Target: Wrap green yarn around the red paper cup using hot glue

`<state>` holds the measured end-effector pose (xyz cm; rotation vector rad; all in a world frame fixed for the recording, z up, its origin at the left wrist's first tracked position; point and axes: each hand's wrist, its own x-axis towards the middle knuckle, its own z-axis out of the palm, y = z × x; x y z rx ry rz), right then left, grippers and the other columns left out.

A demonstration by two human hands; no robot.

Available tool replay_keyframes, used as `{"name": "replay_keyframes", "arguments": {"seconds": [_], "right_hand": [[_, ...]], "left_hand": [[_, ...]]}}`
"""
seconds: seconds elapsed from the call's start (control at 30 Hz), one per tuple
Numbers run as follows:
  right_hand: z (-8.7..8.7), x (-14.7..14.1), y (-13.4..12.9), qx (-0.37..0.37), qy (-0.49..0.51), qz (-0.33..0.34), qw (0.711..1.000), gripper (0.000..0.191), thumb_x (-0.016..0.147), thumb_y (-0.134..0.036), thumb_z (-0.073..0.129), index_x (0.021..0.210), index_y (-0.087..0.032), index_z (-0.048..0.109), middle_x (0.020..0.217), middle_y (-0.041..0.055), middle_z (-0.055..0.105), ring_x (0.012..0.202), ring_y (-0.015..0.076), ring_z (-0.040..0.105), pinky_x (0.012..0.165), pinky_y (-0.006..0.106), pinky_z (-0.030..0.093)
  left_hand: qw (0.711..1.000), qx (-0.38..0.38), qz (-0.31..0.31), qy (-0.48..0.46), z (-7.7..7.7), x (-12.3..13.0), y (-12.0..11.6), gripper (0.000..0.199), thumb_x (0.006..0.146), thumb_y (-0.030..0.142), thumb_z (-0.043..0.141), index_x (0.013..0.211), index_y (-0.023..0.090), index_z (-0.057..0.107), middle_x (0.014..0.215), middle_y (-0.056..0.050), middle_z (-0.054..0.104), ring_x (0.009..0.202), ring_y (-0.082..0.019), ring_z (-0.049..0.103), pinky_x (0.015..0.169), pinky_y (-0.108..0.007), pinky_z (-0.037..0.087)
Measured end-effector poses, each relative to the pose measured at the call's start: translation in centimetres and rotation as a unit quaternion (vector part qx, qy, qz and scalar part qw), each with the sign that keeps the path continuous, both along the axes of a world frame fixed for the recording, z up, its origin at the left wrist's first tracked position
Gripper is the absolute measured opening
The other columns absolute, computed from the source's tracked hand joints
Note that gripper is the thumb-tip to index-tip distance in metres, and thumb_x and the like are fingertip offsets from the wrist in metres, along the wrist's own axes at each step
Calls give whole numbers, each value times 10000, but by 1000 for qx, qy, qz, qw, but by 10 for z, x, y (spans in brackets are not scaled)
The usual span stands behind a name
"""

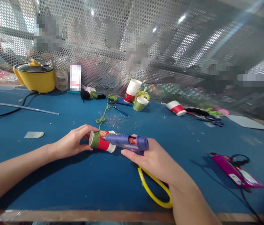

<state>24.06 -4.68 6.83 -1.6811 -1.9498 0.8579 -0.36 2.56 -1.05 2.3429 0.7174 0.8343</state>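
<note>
My left hand (pixel 74 140) grips the rim end of a red and white paper cup (pixel 103 144) lying on its side. Green yarn (pixel 95 139) is wrapped round the cup near that rim, and a strand runs from it up to a small tangle on the table. In my right hand (pixel 152 157) is a blue glue gun (pixel 127 142), its nozzle pointing left at the cup, close to the edge of the wrapped yarn. Whether the nozzle touches the cup I cannot tell.
Scissors with yellow handles (pixel 155 193) lie under my right wrist. Paper cups (pixel 132 90), a green-wrapped cup (pixel 140 104) and yarn balls (pixel 112 98) stand at the back. A yellow pot (pixel 37 78) is back left, a purple packet (pixel 236 172) at right.
</note>
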Motion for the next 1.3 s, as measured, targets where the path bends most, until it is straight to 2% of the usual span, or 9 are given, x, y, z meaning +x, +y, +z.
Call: {"name": "replay_keyframes", "arguments": {"seconds": [0.33, 0.7, 0.97, 1.1, 1.3], "right_hand": [[2, -2, -3, 1, 9, -3, 1000, 187, 735, -388, 609, 736, -202, 588, 647, -24, 601, 575, 119, 496, 513, 218, 391], [1, 0, -2, -3, 8, -8, 1000, 193, 732, -394, 610, 738, -201, 614, 655, -13, 630, 580, 137, 529, 525, 237, 420], [-1, -1, 0, -7, 21, -17, 1000, 241, 733, -397, 609, 872, -206, 658, 807, 19, 692, 732, 200, 613, 641, 294, 492], [0, -3, 1, 5, 30, -16, 999, 233, 743, -387, 601, 880, -209, 664, 856, 18, 701, 787, 209, 629, 688, 301, 502], [-3, -2, 1, 8, 48, -10, 999, 237, 749, -382, 601, 905, -214, 662, 904, 22, 703, 848, 220, 635, 722, 307, 505]], "left_hand": [[997, 69, -6, 26, -1, -1, 1, 433, 791, 146, 586, 1183, 188, 407, 1128, -94, 542, 978, -197, 577, 824, -323, 506], [992, 113, -10, 56, 2, -1, -2, 384, 848, 148, 507, 1206, 175, 370, 1187, -130, 513, 1084, -208, 531, 893, -354, 487], [985, 155, -19, 70, 2, -1, -3, 325, 889, 148, 434, 1204, 175, 363, 1197, -138, 499, 1105, -211, 523, 908, -371, 491], [977, 194, -21, 86, 2, -1, -5, 284, 909, 119, 364, 1188, 170, 374, 1209, -146, 477, 1104, -214, 520, 884, -353, 507], [969, 224, -16, 99, 1, -1, -4, 279, 907, 110, 356, 1177, 174, 377, 1214, -147, 470, 1084, -221, 529, 853, -340, 522]]}}
